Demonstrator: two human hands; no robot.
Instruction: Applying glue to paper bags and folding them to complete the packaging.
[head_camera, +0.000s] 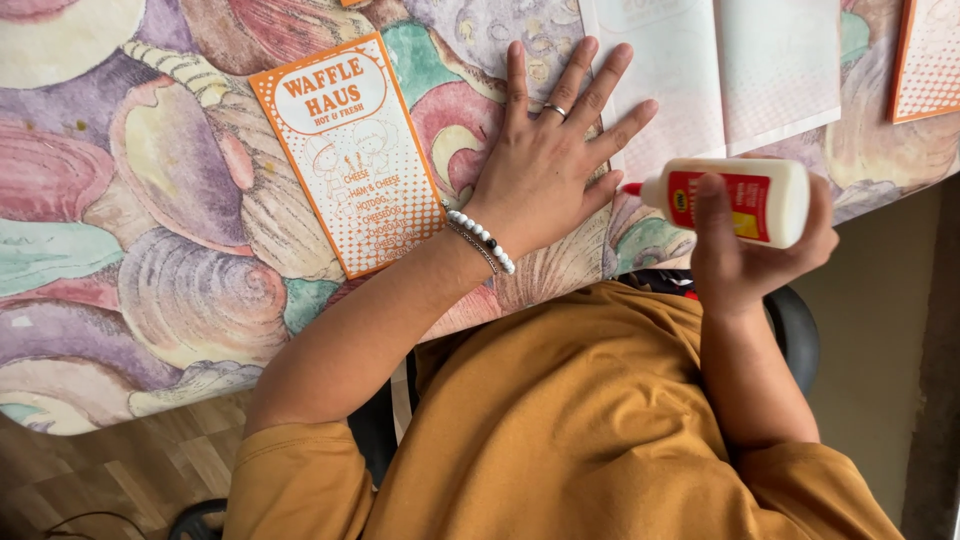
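Two hands, one bottle of glue, one flattened sheet

Both hands are at work at the near edge of the surface, which is covered in a cloth printed with large pastel shells. The left hand lies fully open, palm down and fingers spread, pressing on a piece of paper or card of which only slivers show between and beside the fingers; what kind of piece it is cannot be told. The right hand is wrapped closed around a white glue bottle with a red label, held on its side so the red nozzle points left toward the pressing hand, just beside it and not touching.

By the look of it, this is the gluing stage: the piece is pinned and the glue is poised. Applying it would call for tipping the nozzle down onto paper and squeezing lightly, with the flat hand keeping everything from sliding.

Left of the pressing hand lies an orange-and-white printed card. Far right, a folded white sheet lies open, with another orange-bordered card at the right edge.
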